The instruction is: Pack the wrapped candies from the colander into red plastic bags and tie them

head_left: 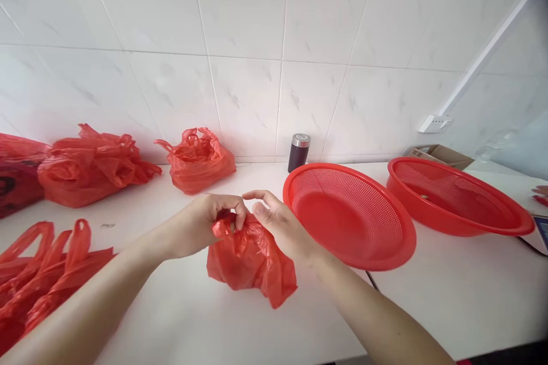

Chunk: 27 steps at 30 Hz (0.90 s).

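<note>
Red plastic bag point(252, 268) at the lower centre of the head view, its gathered top between the two hands. The left hand point(201, 225) pinches a twist of the plastic between thumb and bent fingers; its lower fingers are partly lost behind the folds. The right hand point(286, 228) is at the bag's upper right, forefinger and thumb parted and curved; its other fingers are hidden, so I cannot tell whether they grip. The bag's contents cannot be made out.

At the lower left, a pile of flat bags point(47, 274) is cut off by the frame and partly covered by the left forearm. At the left, a full bag point(92, 171) sits beside a dark-printed bag point(19, 179) that the frame edge crops; a smaller bag point(199, 168) stands near the wall, left of centre. Right of centre, a red basket point(331, 219) hides the foot of a dark flask point(298, 154). Farther right, a second basket point(436, 219) partly hides a cardboard box point(449, 155). Another person's hand point(542, 190) is cropped at the right edge.

White bench point(171, 313) shows from the pile across to the held bag, and in a strip between that bag and the smaller one. The first basket's rim is close by the right hand and limits room on that side. The bench's front edge shows at the lower right.
</note>
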Each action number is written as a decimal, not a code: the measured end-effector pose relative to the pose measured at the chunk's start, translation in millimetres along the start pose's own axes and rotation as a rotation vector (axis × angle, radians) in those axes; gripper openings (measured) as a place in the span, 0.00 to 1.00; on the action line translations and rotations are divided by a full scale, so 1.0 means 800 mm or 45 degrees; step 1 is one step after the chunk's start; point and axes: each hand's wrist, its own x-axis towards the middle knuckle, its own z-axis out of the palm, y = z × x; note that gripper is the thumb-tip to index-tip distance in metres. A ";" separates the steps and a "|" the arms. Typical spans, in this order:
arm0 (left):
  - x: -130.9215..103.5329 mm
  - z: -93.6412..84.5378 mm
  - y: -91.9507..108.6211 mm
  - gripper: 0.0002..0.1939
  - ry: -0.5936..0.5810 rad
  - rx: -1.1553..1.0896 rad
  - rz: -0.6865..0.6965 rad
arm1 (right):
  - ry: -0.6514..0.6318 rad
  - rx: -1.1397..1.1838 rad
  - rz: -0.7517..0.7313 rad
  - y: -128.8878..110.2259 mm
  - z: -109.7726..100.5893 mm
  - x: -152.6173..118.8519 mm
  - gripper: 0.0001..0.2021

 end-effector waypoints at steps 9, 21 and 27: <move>0.000 0.044 -0.023 0.18 0.755 0.993 0.638 | -0.002 0.449 0.014 0.013 -0.003 0.005 0.12; -0.048 0.003 -0.015 0.15 -0.154 0.103 0.076 | -0.039 -0.370 0.105 0.003 0.000 -0.030 0.14; -0.085 -0.034 -0.085 0.21 0.004 -0.069 -0.292 | 0.147 -0.764 -0.042 0.031 -0.007 -0.083 0.15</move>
